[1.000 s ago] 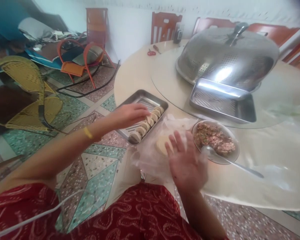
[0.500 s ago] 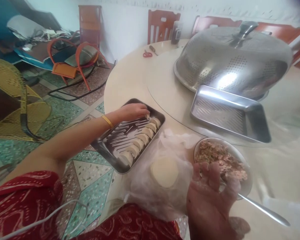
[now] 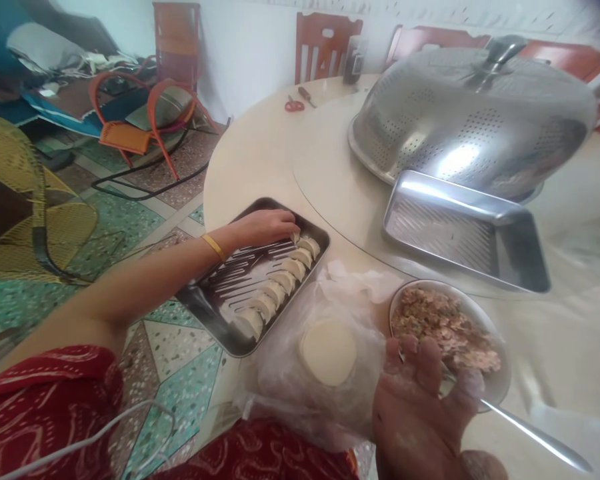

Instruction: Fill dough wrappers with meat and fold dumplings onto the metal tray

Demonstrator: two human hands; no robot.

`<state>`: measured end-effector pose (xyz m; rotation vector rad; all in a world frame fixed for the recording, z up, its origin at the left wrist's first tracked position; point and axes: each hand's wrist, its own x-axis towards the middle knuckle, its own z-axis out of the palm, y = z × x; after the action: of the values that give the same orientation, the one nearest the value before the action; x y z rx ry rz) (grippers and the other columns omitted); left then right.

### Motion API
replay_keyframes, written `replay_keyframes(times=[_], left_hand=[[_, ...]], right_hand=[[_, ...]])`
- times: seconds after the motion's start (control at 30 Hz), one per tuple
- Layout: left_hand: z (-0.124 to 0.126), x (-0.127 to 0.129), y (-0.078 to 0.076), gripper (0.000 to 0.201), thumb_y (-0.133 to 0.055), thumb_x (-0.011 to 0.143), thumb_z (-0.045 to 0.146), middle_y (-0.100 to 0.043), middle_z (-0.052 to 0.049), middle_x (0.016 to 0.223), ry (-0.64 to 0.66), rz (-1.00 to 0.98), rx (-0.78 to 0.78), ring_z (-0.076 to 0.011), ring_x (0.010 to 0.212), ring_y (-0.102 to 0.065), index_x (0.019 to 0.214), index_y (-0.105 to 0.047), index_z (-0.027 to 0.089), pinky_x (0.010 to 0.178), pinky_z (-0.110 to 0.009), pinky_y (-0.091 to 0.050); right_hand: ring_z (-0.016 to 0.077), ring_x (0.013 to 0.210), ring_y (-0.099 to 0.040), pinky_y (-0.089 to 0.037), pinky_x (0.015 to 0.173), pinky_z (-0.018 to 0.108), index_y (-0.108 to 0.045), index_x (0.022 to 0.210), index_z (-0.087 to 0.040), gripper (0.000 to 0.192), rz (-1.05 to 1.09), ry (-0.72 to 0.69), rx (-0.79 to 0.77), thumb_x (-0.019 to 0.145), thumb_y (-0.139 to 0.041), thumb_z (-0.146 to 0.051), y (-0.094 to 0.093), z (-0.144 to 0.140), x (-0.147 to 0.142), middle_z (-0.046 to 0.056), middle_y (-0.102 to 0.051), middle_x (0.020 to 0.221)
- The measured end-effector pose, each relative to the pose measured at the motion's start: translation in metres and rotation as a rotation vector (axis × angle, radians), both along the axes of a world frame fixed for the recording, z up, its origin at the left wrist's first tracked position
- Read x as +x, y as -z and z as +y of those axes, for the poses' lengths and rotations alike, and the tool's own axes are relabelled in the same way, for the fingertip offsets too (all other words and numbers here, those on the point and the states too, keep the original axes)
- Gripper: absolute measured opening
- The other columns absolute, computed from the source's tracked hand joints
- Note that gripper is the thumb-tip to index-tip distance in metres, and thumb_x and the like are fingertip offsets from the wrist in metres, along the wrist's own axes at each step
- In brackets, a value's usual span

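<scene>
Left hand (image 3: 267,227): fingertips seemingly pinching a dumpling (image 3: 295,237), partly hidden, by the row's far end in the dark tray (image 3: 233,283). Right hand (image 3: 423,410): open, palm up, fingers spread; a second ago overlapping the wrappers (image 3: 329,352), now clear. Tray: dumplings in a row (image 3: 275,293). Bowl (image 3: 499,383) beyond right fingers: minced filling (image 3: 445,325), spoon (image 3: 540,435).

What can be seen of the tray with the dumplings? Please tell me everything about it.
The tray is a shallow rectangle with rounded corners and a raised rim, shiny and apparently metal, with narrow lines across its floor. It lies near the edge of the table, turned at a slant in the view. A row of pale dumplings rests along its right side. The left hand reaches over its far end, with the fingers at one dumpling; whether the hand touches the tray is unclear.
</scene>
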<state>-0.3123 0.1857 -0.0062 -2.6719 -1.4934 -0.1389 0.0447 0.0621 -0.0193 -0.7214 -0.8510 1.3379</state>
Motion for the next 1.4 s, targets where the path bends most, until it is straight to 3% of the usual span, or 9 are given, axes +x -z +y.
replay_keyframes(times=[0.17, 0.33, 0.43, 0.67, 0.8, 0.97, 1.07, 1.2, 1.4], left_hand=[[0.0, 0.003, -0.001, 0.028, -0.046, 0.098, 0.026, -0.067, -0.013, 0.107, -0.005, 0.012, 0.007, -0.019, 0.092, -0.063, 0.112, -0.069, 0.018, 0.074, -0.026, -0.047], [0.001, 0.0, -0.001, 0.03, -0.046, 0.098, 0.026, -0.068, -0.013, 0.11, -0.01, 0.008, 0.019, -0.0198, 0.096, -0.064, 0.117, -0.067, 0.018, 0.081, -0.029, -0.05], [-0.005, -0.004, -0.009, 0.032, -0.045, 0.098, 0.029, -0.067, -0.014, 0.116, -0.024, -0.039, 0.024, -0.0212, 0.101, -0.063, 0.12, -0.066, 0.018, 0.087, -0.032, -0.051], [-0.038, -0.003, -0.037, 0.034, -0.044, 0.097, 0.029, -0.067, -0.011, 0.11, -0.269, -0.246, 0.178, -0.0204, 0.101, -0.062, 0.121, -0.066, 0.018, 0.09, -0.035, -0.05], [-0.057, 0.004, -0.047, 0.031, -0.048, 0.092, 0.022, -0.067, -0.01, 0.11, -0.383, -0.157, 0.094, -0.0231, 0.102, -0.061, 0.11, -0.073, 0.021, 0.092, -0.039, -0.048], [-0.066, 0.014, -0.055, 0.032, -0.047, 0.092, 0.026, -0.068, -0.009, 0.115, -0.514, -0.102, 0.059, -0.0265, 0.107, -0.059, 0.108, -0.074, 0.024, 0.094, -0.043, -0.045], [-0.051, 0.016, -0.05, 0.033, -0.049, 0.091, 0.03, -0.068, -0.009, 0.115, -0.613, -0.199, -0.039, -0.0249, 0.111, -0.059, 0.114, -0.071, 0.021, 0.1, -0.038, -0.042], [-0.019, 0.018, -0.03, 0.032, -0.052, 0.089, 0.03, -0.07, -0.006, 0.114, -0.648, -0.253, -0.1, -0.0196, 0.105, -0.063, 0.112, -0.071, 0.019, 0.093, -0.026, -0.045], [0.001, 0.017, -0.004, 0.034, -0.061, 0.084, 0.037, -0.073, -0.004, 0.104, -0.749, -0.328, -0.169, -0.0205, 0.095, -0.066, 0.113, -0.069, 0.021, 0.081, -0.025, -0.047]], right_hand=[[0.0177, 0.138, -0.046, -0.033, 0.116, 0.045, -0.058, 0.125, -0.048, 0.047, 0.078, -0.011, -0.005, 0.09, -0.03, -0.06, 0.001, 0.001, -0.003, -0.011, -0.063, 0.134], [0.0182, 0.13, -0.054, -0.038, 0.111, 0.044, -0.056, 0.131, -0.041, 0.054, 0.15, -0.065, 0.114, 0.092, -0.028, -0.064, 0.008, 0.007, -0.001, -0.005, -0.064, 0.135], [0.0171, 0.126, -0.057, -0.042, 0.107, 0.039, -0.057, 0.131, -0.037, 0.052, 0.175, -0.097, 0.152, 0.093, -0.031, -0.062, 0.007, 0.011, -0.001, -0.005, -0.065, 0.134], [0.0225, 0.13, -0.053, -0.038, 0.109, 0.048, -0.056, 0.132, -0.04, 0.048, 0.157, -0.115, 0.088, 0.093, -0.035, -0.059, 0.007, 0.008, 0.002, -0.004, -0.062, 0.138], [0.0234, 0.129, -0.054, -0.034, 0.111, 0.052, -0.059, 0.129, -0.039, 0.048, 0.118, -0.055, 0.16, 0.093, -0.032, -0.056, 0.016, 0.01, 0.001, -0.003, -0.063, 0.134], [0.0269, 0.119, -0.061, -0.042, 0.103, 0.055, -0.066, 0.12, -0.034, 0.041, 0.066, 0.009, 0.272, 0.09, -0.041, -0.046, 0.017, 0.013, -0.001, 0.0, -0.067, 0.128], [0.0275, 0.114, -0.064, -0.043, 0.102, 0.056, -0.068, 0.116, -0.029, 0.039, 0.038, 0.025, 0.32, 0.089, -0.045, -0.044, 0.016, 0.009, 0.001, 0.004, -0.069, 0.122], [0.0238, 0.114, -0.064, -0.043, 0.105, 0.052, -0.069, 0.115, -0.029, 0.036, 0.091, -0.019, 0.345, 0.088, -0.049, -0.042, 0.023, 0.007, 0.002, 0.002, -0.069, 0.122], [0.0246, 0.117, -0.062, -0.041, 0.108, 0.055, -0.069, 0.114, -0.029, 0.034, 0.121, -0.019, 0.382, 0.088, -0.051, -0.043, 0.031, 0.015, -0.002, 0.002, -0.068, 0.125]])
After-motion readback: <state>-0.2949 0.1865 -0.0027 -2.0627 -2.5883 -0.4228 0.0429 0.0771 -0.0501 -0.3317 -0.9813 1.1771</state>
